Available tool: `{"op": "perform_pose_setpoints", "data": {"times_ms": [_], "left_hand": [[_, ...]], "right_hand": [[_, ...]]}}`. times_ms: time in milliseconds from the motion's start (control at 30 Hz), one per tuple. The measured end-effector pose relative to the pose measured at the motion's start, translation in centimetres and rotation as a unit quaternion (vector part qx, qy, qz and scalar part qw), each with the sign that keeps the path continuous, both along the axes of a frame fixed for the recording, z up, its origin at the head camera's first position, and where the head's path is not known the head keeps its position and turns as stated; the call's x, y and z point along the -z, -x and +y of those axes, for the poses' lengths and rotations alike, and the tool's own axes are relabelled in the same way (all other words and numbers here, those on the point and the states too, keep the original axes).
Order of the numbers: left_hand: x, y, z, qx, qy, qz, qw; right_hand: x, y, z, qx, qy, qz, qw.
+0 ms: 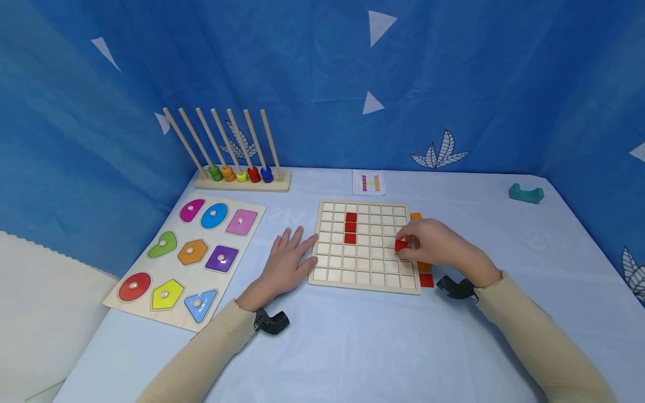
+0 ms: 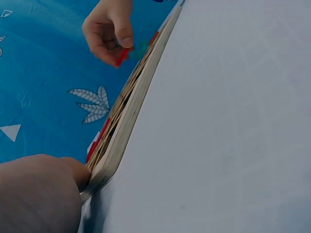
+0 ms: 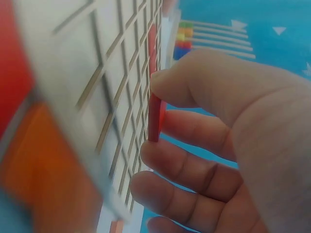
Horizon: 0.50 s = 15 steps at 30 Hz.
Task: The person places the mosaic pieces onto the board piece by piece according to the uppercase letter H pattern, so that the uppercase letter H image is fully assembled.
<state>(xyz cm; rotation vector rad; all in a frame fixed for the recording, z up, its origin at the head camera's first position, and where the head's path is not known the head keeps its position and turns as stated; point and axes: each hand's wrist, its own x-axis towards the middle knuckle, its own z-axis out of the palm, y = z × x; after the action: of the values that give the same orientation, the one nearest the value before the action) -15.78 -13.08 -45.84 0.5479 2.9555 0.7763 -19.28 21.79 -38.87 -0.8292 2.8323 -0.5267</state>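
Observation:
A wooden grid board [image 1: 363,266] lies flat on the table, with three red square tiles [image 1: 350,227] in one column of its cells. My right hand [image 1: 432,242] pinches another red tile [image 3: 154,119] between thumb and fingers, over the board's right side. In the right wrist view that tile is held on edge beside the grid. My left hand [image 1: 288,262] lies with its fingers spread, thumb and index fingertip right at the board's left edge. Orange tiles [image 1: 425,267] and a red tile [image 1: 426,280] lie along the right edge, partly hidden by my right hand.
A small pattern card [image 1: 369,183] lies behind the board. To the left are a knobbed shape puzzle [image 1: 173,254] and a peg stand [image 1: 242,183] with coloured rings. A green curved block [image 1: 526,193] sits at the back right, before the blue curtain [image 1: 312,84].

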Motion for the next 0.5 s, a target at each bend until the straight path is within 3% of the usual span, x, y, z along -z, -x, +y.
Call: {"op": "perform_pose_setpoints", "data": {"times_ms": [500], "left_hand": [[-0.1, 0.0, 0.0, 0.000, 0.003, -0.002, 1.0000]], "right_hand": [[0.7, 1.7, -3.9, -0.063, 0.024, 0.020, 0.9975]]}}
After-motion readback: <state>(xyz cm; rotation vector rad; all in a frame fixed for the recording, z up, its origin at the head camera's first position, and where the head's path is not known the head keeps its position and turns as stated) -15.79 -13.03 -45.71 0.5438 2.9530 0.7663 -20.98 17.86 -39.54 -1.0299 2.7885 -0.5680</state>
